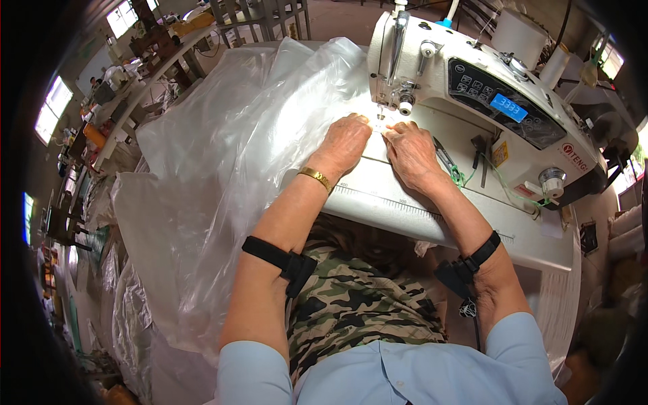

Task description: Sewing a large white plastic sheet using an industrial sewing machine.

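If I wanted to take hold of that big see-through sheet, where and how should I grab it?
Probably best to pinch the translucent sheet by its left edge, coming from the left. It drapes thin and loosely folded there, with no hand on it. Its right side runs up to the left hand beside the sewing machine, a more crowded place to reach.

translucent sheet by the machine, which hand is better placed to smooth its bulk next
Probably the left hand: it lies beside the bulk of the translucent sheet; the right hand sits farther across.
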`<state>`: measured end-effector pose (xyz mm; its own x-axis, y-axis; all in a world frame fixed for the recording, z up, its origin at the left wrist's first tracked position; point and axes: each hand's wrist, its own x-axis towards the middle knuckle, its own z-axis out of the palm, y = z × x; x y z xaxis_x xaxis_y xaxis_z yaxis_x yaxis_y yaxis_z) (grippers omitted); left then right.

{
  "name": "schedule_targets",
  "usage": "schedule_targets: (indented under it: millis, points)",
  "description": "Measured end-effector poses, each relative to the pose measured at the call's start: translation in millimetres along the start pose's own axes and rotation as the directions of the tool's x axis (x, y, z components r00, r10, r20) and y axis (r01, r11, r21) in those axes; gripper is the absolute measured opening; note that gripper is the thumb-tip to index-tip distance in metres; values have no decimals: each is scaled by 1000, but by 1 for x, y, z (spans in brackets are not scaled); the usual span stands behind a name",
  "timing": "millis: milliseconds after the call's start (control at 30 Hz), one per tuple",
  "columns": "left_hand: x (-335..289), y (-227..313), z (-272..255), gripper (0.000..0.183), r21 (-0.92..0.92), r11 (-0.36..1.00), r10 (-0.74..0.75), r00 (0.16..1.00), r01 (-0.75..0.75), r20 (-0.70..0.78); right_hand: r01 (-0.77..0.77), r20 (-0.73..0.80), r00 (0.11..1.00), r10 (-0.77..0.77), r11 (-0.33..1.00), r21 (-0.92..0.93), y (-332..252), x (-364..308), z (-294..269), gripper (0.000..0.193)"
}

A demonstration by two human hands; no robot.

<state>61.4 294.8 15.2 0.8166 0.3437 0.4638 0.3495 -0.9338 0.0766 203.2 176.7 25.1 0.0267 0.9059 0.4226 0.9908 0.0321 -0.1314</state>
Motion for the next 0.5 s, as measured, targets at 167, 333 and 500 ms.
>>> schedule_targets:
  millis: [167,333,500]
  points:
    - [5,1,3,12,-14,1000,-2,999,1,-47,-30,37,999,35,993,-118,-1,4,-1,20]
    - [5,0,4,13,-9,1000,5,998,-5,-59,1,-5,1000,-2,987,-162,2,5,4,19]
    - [6,-2,7,14,-13,1000,11,997,-12,-77,-1,-6,1000,0,982,-191,-1,7,2,19]
